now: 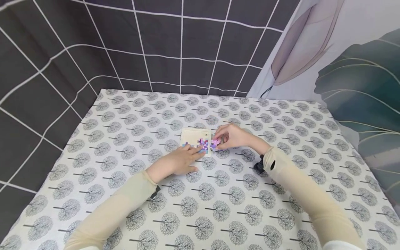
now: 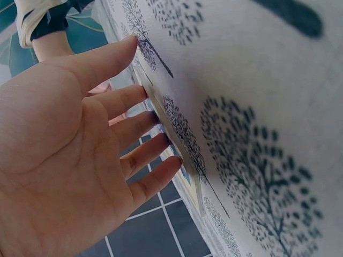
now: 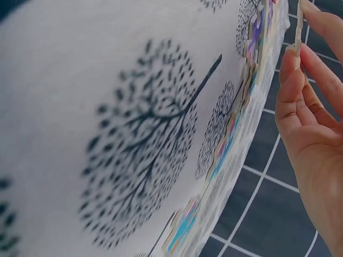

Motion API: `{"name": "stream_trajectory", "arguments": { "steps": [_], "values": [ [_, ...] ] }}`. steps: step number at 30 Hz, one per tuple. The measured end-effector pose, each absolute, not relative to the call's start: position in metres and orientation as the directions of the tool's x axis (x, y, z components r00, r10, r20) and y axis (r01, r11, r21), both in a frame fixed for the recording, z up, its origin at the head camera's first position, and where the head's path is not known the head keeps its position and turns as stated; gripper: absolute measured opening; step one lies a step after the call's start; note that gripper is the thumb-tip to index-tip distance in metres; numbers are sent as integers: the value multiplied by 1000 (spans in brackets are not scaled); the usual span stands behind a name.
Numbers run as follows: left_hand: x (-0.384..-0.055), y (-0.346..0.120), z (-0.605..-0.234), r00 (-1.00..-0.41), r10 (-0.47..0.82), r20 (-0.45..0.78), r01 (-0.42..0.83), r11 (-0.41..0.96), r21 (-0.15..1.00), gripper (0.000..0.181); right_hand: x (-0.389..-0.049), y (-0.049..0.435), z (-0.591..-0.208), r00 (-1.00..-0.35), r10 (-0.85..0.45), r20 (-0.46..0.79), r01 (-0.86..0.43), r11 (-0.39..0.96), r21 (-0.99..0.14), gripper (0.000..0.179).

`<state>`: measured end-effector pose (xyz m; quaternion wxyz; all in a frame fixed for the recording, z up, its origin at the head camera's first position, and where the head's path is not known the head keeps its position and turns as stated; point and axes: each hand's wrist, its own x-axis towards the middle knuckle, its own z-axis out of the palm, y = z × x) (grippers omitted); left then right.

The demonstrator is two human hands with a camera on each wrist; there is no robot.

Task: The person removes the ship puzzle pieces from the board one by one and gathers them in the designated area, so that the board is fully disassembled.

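A pale wooden puzzle tray [image 1: 191, 133] lies flat on the table, with several purple, pink and blue puzzle pieces [image 1: 203, 143] fitted into its lower right part. My left hand [image 1: 181, 160] rests at the tray's near left side; its extended fingers touch the edge and the pieces there, as the left wrist view shows with the palm [image 2: 64, 144] facing the camera. Just right of the tray, my right hand [image 1: 233, 136] pinches a thin puzzle piece [image 3: 299, 29] between thumb and fingers. In the right wrist view this piece appears edge-on, raised off the cloth.
Loose puzzle pieces [image 3: 183, 230] with blue and pink patches lie on the table near my right hand. A white tablecloth [image 1: 200, 201] printed with grey trees covers the table. A dark gridded curtain [image 1: 162, 38] hangs behind it, and a leaf-patterned curtain [image 1: 365, 80] hangs at the right.
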<state>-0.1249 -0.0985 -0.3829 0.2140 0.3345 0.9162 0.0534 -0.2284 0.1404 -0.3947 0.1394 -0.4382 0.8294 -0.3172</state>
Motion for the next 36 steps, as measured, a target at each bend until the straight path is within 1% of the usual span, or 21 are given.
{"name": "stream_trajectory", "arguments": {
  "steps": [4,7,11,20,26,32,36],
  "values": [
    [-124,-99,-383,-687,638,-347,589,769,247,66,-225,148,-394,-596,-801,56,-634,427,-645,34],
    [-123,-99,-382,-685,641,-346,592,766,249,65,-222,154,-395,-621,-783,39,-615,456,-643,35],
    [-124,-99,-383,-681,641,-353,591,766,252,66,-220,161,-398,-637,-771,20,-606,484,-632,36],
    [-126,-100,-385,-670,659,-341,611,751,251,65,-217,176,-400,-633,-771,67,-629,462,-625,36],
    [-127,-99,-386,-665,663,-343,612,747,259,64,-218,184,-403,-640,-767,47,-618,477,-625,36],
    [-128,-102,-386,-663,666,-341,605,745,280,64,-217,188,-400,-623,-781,37,-646,488,-587,37],
    [-128,-102,-386,-658,671,-343,608,741,283,64,-216,191,-398,-616,-787,27,-642,483,-595,37]
  ]
}}
